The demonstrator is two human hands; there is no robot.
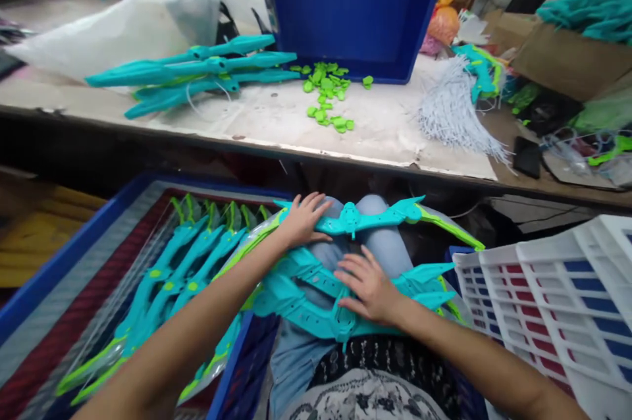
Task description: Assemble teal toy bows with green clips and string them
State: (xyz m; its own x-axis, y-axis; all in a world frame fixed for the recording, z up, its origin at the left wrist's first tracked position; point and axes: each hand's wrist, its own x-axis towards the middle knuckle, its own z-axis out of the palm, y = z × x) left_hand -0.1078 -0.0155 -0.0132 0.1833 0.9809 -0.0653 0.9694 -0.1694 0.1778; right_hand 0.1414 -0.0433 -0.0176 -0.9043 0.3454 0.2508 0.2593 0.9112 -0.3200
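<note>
Several turquoise toy bows with lime-green limb tips lie across my lap. My left hand (305,219) rests on the left part of the farthest toy bow (388,214), its fingers outstretched and apart. Closer to my body, my right hand (370,285) is spread over the nearer toy bows (313,315), with no grip visible. Whether its fingertips touch them, I cannot tell. My forearms and hands hide parts of these bows.
A blue crate (121,209) with more bows stands left, a white basket (548,295) right. The workbench (276,133) ahead holds turquoise bow parts (197,71), small green pieces (326,84), a bundle of white strings (457,107) and an upright blue bin (355,5).
</note>
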